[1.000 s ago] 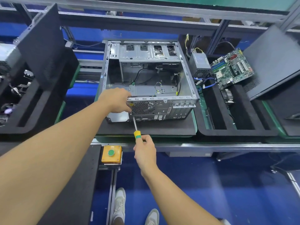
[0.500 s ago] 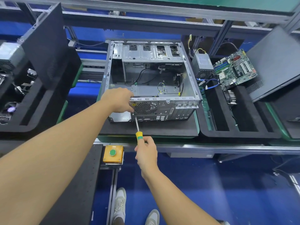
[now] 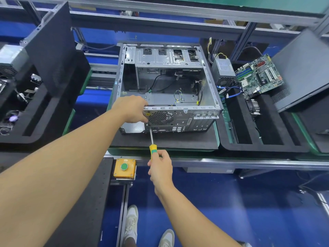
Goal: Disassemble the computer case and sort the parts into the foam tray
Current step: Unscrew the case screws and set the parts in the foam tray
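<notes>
Your left hand [image 3: 130, 108] grips the near left corner of the case [image 3: 169, 90], with the fingers curled over the top edge of its rear face, just beside the fan grille [image 3: 161, 118]. Your right hand [image 3: 161, 166] is wrapped round the yellow handle, banded green, of the screwdriver [image 3: 152, 147]. The shaft points away from you and its tip meets the rear face just below the grille's left corner. Whether it sits in a screw cannot be told.

The case lies on its side on a black mat [image 3: 178, 141] on the table [image 3: 231, 162], open face up and rear face towards you. Inside it are loose black, yellow and blue wires, and the drive bays are at the far end.

The tray [image 3: 267, 145] touches the mat's right edge. The board [image 3: 260, 75] leans tilted at its far end, with the power supply [image 3: 223, 70] upright just to the board's left and blue cables [image 3: 231, 90] below them. A finned heatsink [image 3: 254, 106] stands in a slot near the board, and a grey side panel [image 3: 302, 68] leans at the tray's right.

A second tray [image 3: 35, 136] with parts and another dark panel [image 3: 51, 50] is left of the mat. An orange button box [image 3: 124, 167] with a green button is fixed below the table edge, just left of your right hand. Your shoes [image 3: 131, 221] stand on the blue floor [image 3: 231, 202].
</notes>
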Motion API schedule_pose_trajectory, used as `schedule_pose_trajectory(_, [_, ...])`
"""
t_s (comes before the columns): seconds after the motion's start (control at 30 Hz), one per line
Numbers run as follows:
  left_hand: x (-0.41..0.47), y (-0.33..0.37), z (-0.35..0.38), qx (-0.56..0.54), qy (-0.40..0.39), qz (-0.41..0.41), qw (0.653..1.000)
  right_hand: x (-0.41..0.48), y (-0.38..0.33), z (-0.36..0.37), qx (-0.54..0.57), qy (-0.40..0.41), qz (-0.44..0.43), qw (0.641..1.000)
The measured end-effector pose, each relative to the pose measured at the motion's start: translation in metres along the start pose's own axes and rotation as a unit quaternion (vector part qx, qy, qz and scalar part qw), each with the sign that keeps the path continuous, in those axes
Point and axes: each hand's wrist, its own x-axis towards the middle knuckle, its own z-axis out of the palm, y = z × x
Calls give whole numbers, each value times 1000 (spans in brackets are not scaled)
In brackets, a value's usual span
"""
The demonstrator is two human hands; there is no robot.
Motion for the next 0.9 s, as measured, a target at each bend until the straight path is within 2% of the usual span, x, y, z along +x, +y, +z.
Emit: schedule_pose_trajectory(0.9, [3, -3, 3, 5, -3, 2, 1000, -6, -3, 5, 44, 8, 7, 999])
